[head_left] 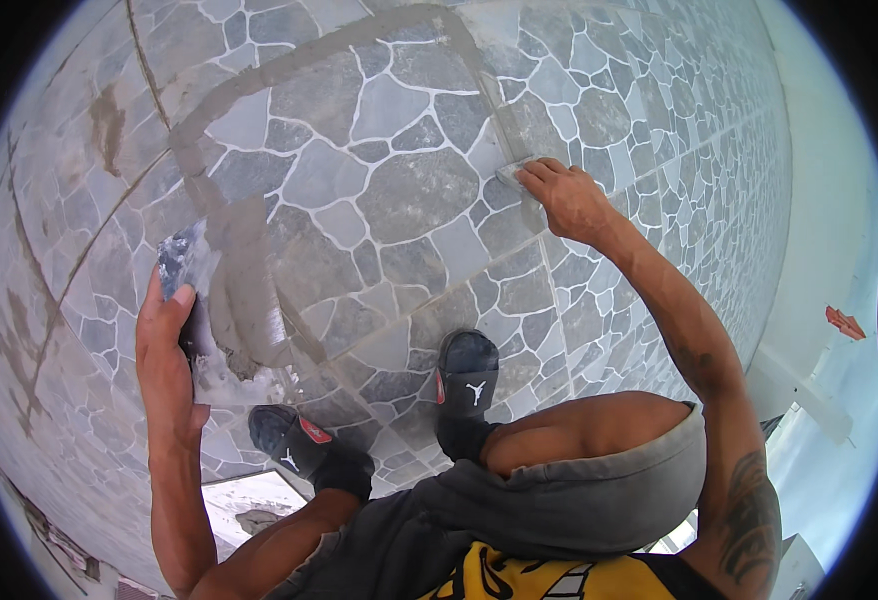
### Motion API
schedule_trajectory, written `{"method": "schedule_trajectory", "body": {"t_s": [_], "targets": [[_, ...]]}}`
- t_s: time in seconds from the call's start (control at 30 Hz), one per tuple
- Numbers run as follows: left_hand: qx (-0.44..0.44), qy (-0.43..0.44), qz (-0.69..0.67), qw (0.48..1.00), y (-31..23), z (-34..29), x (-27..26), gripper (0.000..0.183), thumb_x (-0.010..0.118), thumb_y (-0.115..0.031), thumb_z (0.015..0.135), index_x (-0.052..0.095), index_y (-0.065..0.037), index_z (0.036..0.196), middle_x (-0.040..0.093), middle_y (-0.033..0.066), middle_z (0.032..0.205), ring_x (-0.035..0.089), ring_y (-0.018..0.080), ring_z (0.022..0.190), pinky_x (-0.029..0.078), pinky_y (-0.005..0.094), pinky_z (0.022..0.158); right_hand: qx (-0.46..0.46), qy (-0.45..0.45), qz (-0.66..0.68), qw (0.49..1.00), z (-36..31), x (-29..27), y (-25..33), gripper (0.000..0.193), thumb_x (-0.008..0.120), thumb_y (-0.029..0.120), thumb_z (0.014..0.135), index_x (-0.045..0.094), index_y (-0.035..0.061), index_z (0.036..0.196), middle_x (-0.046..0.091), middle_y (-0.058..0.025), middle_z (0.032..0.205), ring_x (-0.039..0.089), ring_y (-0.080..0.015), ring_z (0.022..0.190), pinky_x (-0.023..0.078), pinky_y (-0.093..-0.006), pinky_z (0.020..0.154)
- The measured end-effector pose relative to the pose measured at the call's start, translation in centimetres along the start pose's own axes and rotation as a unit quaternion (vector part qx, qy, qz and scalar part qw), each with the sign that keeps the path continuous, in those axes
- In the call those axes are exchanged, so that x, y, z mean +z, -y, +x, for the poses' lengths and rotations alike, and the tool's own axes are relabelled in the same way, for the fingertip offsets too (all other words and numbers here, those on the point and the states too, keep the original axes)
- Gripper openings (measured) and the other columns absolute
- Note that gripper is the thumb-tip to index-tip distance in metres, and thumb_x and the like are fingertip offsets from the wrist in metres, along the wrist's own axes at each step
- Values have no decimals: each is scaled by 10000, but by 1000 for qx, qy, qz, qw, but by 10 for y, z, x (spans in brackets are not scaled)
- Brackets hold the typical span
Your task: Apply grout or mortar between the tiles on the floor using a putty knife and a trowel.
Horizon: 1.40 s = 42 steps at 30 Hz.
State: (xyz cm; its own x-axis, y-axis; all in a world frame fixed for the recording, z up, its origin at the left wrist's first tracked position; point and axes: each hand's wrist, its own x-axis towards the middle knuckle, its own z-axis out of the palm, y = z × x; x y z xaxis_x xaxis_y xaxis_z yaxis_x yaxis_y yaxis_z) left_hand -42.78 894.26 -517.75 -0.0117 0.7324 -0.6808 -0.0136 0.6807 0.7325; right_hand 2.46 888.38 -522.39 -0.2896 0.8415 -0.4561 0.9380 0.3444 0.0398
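My left hand grips the edge of a flat, smeared plate, its thumb on top. A thick layer of wet grey grout lies across that plate. My right hand is closed on a small, flat grey spreader, set against the tile joint at the right; the fingers partly cover the tool. Between the hands is a large grey tile patterned like irregular stones with white lines. Wet grout forms a band along the far and left joints.
Below me are my two feet in black slides on the tiles. A pale sheet with a grey lump lies behind my left foot. Dried smears mark the tiles at far left. A pale wall rises on the right.
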Motion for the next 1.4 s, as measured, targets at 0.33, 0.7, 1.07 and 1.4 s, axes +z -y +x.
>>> {"method": "schedule_trajectory", "body": {"t_s": [0.33, 0.7, 1.07, 1.4], "targets": [[35, 48, -79, 995, 35, -194, -132, 631, 535, -225, 915, 317, 22, 1453, 541, 120, 1257, 533, 182, 1111, 429, 294, 952, 66, 53, 194, 977, -202, -47, 152, 431, 529, -35, 710, 594, -3, 1135, 659, -190, 1051, 618, -405, 959, 508, -429, 826], [-47, 150, -264, 952, 47, -332, -187, 346, 517, -202, 914, 510, -81, 1238, 561, 39, 1121, 562, 195, 1025, 471, 398, 922, 49, -81, 776, 623, -254, -243, 366, 491, 587, 60, 881, 444, -40, 1339, 640, -161, 1071, 662, -210, 845, 526, -344, 775], [-91, 214, -371, 899, 14, -369, -239, 295, 435, -175, 935, 516, -83, 1203, 570, 60, 1082, 593, 209, 983, 519, 422, 883, -246, -370, 358, 821, -241, -300, 527, 655, 550, -162, 647, 494, -26, 1286, 519, -239, 1325, 511, -375, 1243, 437, -412, 1007], [5, 184, -327, 927, 4, -329, -255, 318, 456, -180, 930, 506, -86, 1230, 572, 43, 1064, 568, 150, 964, 519, 354, 834, -273, -365, 216, 864, -179, -252, 496, 713, 585, -152, 586, 502, -18, 1281, 509, -220, 1343, 513, -380, 1236, 462, -426, 988]]}}
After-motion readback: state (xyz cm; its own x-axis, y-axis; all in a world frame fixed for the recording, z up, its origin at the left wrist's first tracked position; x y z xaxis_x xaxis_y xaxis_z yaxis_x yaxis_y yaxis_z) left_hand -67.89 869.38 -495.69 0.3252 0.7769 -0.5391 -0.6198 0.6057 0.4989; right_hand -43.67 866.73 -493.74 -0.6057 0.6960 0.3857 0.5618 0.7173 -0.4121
